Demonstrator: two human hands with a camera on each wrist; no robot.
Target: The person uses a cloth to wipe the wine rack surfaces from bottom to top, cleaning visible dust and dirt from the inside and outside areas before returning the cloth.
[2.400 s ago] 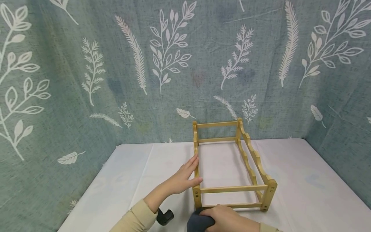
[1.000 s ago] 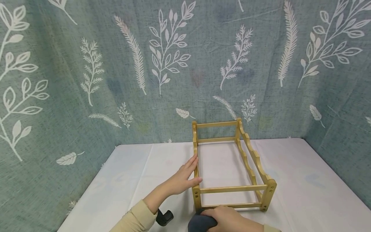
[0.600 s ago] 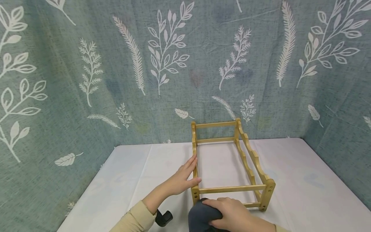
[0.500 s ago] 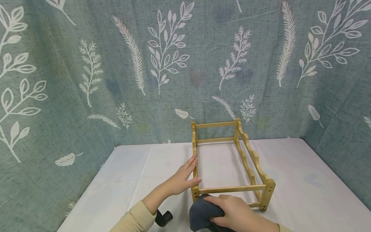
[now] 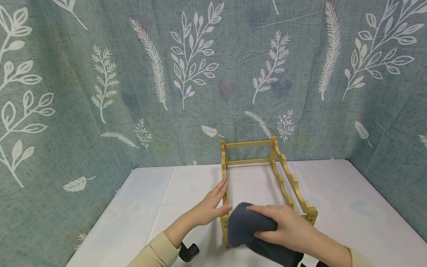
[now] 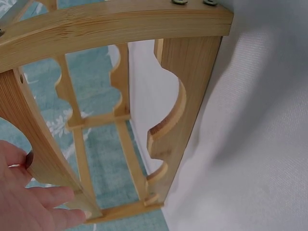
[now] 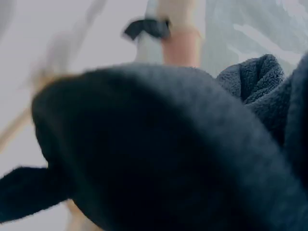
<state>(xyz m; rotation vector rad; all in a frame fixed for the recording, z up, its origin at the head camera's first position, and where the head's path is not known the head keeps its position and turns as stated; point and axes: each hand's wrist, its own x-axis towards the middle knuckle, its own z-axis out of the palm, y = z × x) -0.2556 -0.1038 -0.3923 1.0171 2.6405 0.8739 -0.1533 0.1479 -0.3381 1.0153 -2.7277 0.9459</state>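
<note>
A light wooden rack (image 5: 296,183) with notched, wavy side rails stands on the white-covered table. My left hand (image 5: 205,207) rests on its left rail, fingers straight and the thumb lying across the rail. The left wrist view shows these fingers (image 6: 53,196) against the wood beside a scalloped cutout. My right hand (image 5: 290,226) grips a dark blue-grey, fluffy cloth (image 5: 248,224), bunched up with a fold hanging below. The cloth overlaps the rack's near end in the head view, hiding most of the near crossbars. It fills much of the right wrist view, blurred and dark.
A small black device (image 5: 189,253) is at my left wrist. The white tablecloth (image 5: 153,207) spreads on both sides of the rack. A green curtain (image 5: 230,81) with white leaf prints stands behind the table and along its sides.
My right hand has lifted the cloth up and to the right, from below the rack's near left corner to over its near crossbar. My left hand stays on the left rail; the rack holds still.
</note>
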